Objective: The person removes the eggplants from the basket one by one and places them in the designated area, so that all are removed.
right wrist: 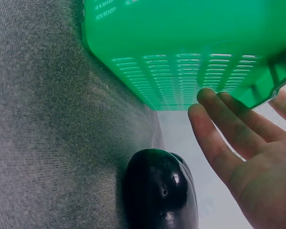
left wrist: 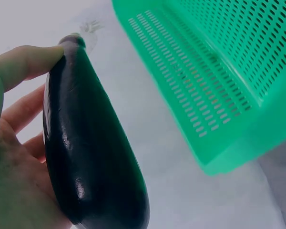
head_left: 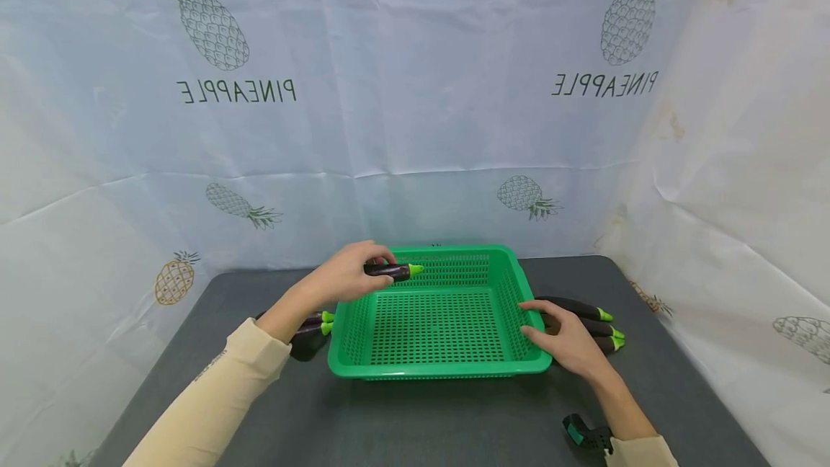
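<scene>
My left hand [head_left: 353,270] grips a small dark purple eggplant [head_left: 389,272] above the far left part of a green plastic basket [head_left: 437,371]. The eggplant's bright green stem end points right. In the left wrist view, thumb and fingers wrap the glossy eggplant [left wrist: 93,143], with the basket wall [left wrist: 181,81] beyond it. My right hand [head_left: 567,337] holds the basket's right rim, thumb and index finger over the edge. From the right wrist view, its other fingers [right wrist: 238,124] lie along the outside of the slotted wall [right wrist: 181,78].
Several eggplants [head_left: 593,326] with green stems lie right of the basket, partly behind my right hand. More eggplants [head_left: 311,334] lie at its left, partly covered by my left forearm. A pineapple-print curtain [head_left: 415,128] hangs behind the dark grey table [head_left: 415,424].
</scene>
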Motion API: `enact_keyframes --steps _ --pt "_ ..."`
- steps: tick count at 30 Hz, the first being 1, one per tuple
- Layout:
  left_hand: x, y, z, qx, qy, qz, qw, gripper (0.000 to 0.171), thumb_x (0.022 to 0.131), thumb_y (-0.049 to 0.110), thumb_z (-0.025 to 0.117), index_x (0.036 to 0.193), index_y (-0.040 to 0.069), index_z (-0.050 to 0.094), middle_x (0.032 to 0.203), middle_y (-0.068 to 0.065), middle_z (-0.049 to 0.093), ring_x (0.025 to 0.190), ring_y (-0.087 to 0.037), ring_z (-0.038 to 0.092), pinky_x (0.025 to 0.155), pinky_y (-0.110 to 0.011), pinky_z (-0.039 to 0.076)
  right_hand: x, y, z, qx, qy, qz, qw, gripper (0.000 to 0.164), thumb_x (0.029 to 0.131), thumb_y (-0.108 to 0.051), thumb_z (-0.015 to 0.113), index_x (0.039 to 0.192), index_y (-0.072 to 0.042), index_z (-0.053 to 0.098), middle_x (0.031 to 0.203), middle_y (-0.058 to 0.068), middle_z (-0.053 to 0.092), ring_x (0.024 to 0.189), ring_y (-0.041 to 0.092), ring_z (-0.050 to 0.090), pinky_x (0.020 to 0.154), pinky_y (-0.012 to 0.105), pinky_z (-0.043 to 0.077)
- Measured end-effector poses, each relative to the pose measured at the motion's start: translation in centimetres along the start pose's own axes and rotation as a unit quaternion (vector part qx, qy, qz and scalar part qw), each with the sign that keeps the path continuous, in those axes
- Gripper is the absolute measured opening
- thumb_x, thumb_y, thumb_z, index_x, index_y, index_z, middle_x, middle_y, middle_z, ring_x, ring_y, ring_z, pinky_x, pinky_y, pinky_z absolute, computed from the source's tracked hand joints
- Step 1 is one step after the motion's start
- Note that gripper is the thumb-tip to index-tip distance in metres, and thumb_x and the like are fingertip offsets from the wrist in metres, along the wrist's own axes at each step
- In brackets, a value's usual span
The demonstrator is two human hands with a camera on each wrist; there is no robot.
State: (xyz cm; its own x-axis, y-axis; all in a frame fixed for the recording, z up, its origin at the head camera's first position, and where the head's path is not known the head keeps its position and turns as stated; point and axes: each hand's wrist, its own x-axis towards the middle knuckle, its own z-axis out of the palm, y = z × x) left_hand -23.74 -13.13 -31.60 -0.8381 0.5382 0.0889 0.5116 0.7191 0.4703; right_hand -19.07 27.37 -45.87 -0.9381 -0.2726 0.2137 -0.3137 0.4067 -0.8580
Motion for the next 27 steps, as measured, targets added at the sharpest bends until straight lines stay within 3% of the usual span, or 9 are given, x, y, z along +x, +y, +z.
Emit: enact_keyframes --steps 11,27 --pt "-2.8 -1.5 -1.1 -0.014 0.022 -0.017 0.9995 0.027 0.098 0.024 0.07 0.121 0.012 0.069 0.108 -0.003 0.062 0.095 -0.021 0.059 0.078 -0.042 0.049 0.0 0.0 0.0 -0.002 0.001 0.008 1.0 0.046 0.099 -0.02 0.07 0.141 -0.004 0.057 0.143 0.024 0.051 0.091 0.015 0.066 0.069 0.032 0.051" --pt "-7.0 -3.9 -1.2 -0.004 0.068 -0.026 0.9974 0.028 0.098 0.024 0.07 0.123 0.01 0.068 0.109 -0.002 0.064 0.094 -0.018 0.058 0.078 -0.042 0.048 0.0 0.0 0.0 -0.001 0.0 0.008 1.0 0.046 0.099 -0.02 0.069 0.141 -0.004 0.057 0.144 0.025 0.051 0.091 0.014 0.066 0.069 0.032 0.05"
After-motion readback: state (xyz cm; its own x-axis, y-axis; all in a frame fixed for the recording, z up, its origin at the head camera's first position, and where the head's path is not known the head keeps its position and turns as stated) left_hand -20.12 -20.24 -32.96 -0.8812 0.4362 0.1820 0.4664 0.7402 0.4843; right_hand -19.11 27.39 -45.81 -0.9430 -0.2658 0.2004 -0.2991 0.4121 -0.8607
